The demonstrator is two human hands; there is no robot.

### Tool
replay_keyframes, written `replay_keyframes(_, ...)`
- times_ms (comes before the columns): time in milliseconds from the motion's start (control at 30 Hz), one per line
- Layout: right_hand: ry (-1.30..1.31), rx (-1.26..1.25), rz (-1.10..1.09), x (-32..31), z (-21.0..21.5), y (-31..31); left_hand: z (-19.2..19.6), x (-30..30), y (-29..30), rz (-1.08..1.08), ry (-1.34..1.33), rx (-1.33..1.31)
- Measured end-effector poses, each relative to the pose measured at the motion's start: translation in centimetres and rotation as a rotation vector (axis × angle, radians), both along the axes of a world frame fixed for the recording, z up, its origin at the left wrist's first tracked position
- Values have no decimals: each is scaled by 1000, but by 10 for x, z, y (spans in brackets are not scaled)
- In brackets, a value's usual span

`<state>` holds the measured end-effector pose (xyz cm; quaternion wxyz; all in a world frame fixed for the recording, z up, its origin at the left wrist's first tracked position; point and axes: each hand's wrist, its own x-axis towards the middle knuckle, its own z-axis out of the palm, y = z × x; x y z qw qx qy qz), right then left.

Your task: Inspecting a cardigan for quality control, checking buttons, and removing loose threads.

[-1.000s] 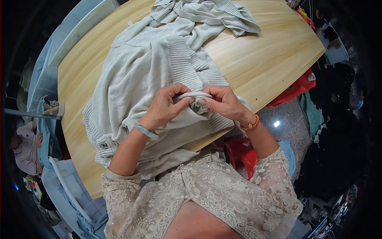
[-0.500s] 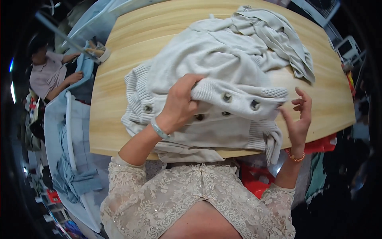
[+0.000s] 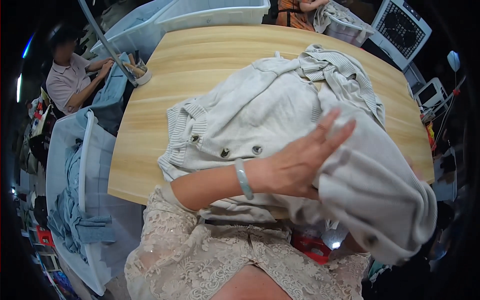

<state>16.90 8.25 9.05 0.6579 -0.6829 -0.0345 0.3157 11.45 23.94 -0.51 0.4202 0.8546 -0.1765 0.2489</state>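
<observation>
An off-white knitted cardigan [image 3: 260, 107] with dark marbled buttons and ribbed edges lies spread on the wooden table [image 3: 135, 145]. Its right part is lifted off the tabletop and bulges toward me, blurred by motion. Against this raised part rests my left hand [image 3: 295, 167], fingers stretched out and apart, a pale bangle on the wrist. The thumb side is partly covered by cloth. Behind the raised knit, my right hand [image 3: 416, 171] is nearly all hidden; only a blurred bit of skin shows at the fabric's far right edge.
Left of the table stands a translucent bin [image 3: 100, 175] with blue-grey garments. More bins [image 3: 215, 15] line the far edge. A person [image 3: 75, 82] sits at the left by a metal pole [image 3: 107, 42]; another [image 3: 295, 12] is at the back. A fan unit [image 3: 402, 32] stands far right.
My left hand has let go of the button band and moved right, its fingers spreading. The cardigan's right part has been raised and swung right, and now covers my right hand.
</observation>
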Motion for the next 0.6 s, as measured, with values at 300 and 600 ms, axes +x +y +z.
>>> replay_keyframes(300, 95, 404, 60, 48, -29, -13, 2, 17, -55, -550, 236, -481)
replay_keyframes(600, -885, 72, 398, 183, -104, -30, -26, 34, 15, -202, 597, -1036)
